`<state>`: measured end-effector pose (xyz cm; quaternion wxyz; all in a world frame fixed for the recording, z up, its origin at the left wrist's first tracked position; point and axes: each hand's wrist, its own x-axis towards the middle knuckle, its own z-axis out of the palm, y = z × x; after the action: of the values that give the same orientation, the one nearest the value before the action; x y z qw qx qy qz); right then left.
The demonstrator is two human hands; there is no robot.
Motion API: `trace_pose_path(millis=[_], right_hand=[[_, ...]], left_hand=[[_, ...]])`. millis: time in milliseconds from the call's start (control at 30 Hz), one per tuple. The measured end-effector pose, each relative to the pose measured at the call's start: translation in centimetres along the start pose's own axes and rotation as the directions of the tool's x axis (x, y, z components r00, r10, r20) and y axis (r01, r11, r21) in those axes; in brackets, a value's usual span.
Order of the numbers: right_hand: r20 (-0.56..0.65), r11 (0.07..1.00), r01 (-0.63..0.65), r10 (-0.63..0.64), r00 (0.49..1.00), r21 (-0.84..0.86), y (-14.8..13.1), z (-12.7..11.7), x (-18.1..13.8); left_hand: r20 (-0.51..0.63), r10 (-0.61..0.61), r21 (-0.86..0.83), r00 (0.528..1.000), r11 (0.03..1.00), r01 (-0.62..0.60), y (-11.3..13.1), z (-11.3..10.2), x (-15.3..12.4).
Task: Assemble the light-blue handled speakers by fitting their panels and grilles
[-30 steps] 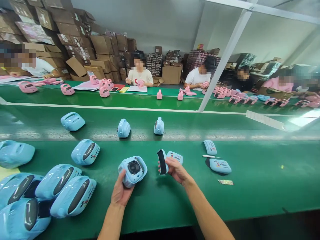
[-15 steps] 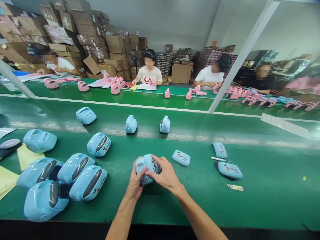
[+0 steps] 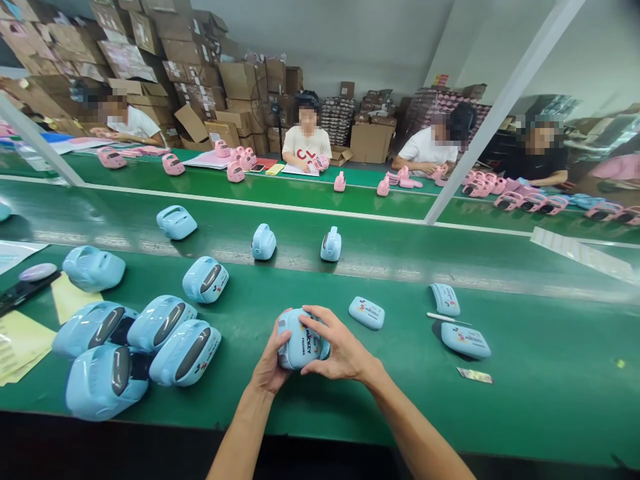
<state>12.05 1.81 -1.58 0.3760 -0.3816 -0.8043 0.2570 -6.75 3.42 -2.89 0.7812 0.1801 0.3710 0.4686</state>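
Both my hands hold one light blue toy housing [image 3: 301, 340] just above the green table [image 3: 525, 380]. My left hand [image 3: 270, 367] cups it from below and the left, fingers wrapped round it. My right hand [image 3: 336, 347] presses on its printed side cover from the right, fingers curled over the top. A loose blue printed cover [image 3: 367, 313] lies just beyond my right hand. Two more printed covers [image 3: 465, 339] lie further right beside a thin white stick [image 3: 443, 319].
Several blue housings [image 3: 150, 340] crowd the table at my left, next to yellow sheets [image 3: 23, 340]. Three blue housings [image 3: 263, 241] stand on the conveyor belt. A small foil piece [image 3: 475, 375] lies right. Across the belt, several people work among pink housings [image 3: 235, 172]; cardboard boxes are stacked behind.
My right hand brought a printed cover to the housing in my left hand, and both hands closed round it; the printed side faces up. The camera view shifted left.
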Motion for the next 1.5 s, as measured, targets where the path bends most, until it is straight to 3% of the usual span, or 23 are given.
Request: trace_pose_path(millis=[300, 600, 867, 1000, 1100, 1200, 1300, 1500], right_hand=[[0.004, 0.999, 0.035, -0.035, 0.999, -0.042, -0.6, -0.6, 0.2], [-0.02, 0.998, 0.035, -0.036, 0.999, -0.06, -0.2, -0.5, 0.2], [0.008, 0.997, -0.042, 0.043, 0.999, -0.064, -0.4, -0.5, 0.4], [0.0, 0.997, -0.069, 0.07, 0.998, 0.036, -0.5, -0.5, 0.4], [-0.044, 0.962, -0.157, 0.171, 0.984, 0.225, -0.2, -0.6, 0.3], [-0.115, 0.881, -0.249, 0.318, 0.941, 0.403, 0.5, -0.6, 0.0], [-0.169, 0.83, -0.289, 0.409, 0.897, 0.477, 1.1, -0.2, -0.1], [-0.214, 0.804, -0.24, 0.409, 0.887, 0.545, 0.6, 0.8, -0.3]], left_hand=[[0.063, 0.006, 0.024, 0.998, 1.0, -0.008, -0.2, -0.7, -0.1], [-0.015, -0.022, 0.025, 1.0, 0.999, 0.022, -0.5, 0.0, -0.1], [-0.041, -0.042, -0.029, 0.998, 0.999, 0.041, -0.7, 0.6, -0.1], [-0.062, -0.108, -0.087, 0.992, 0.991, 0.103, -0.8, 0.4, 0.0], [-0.018, -0.182, -0.158, 0.983, 0.971, 0.177, -0.6, 0.0, 0.1], [0.058, -0.191, -0.196, 0.98, 0.96, 0.199, -0.3, -0.4, 0.1], [0.139, -0.193, -0.189, 0.971, 0.958, 0.217, -0.1, -0.6, 0.0], [0.1, -0.106, -0.147, 0.989, 0.982, 0.12, -0.3, -1.1, -0.2]])
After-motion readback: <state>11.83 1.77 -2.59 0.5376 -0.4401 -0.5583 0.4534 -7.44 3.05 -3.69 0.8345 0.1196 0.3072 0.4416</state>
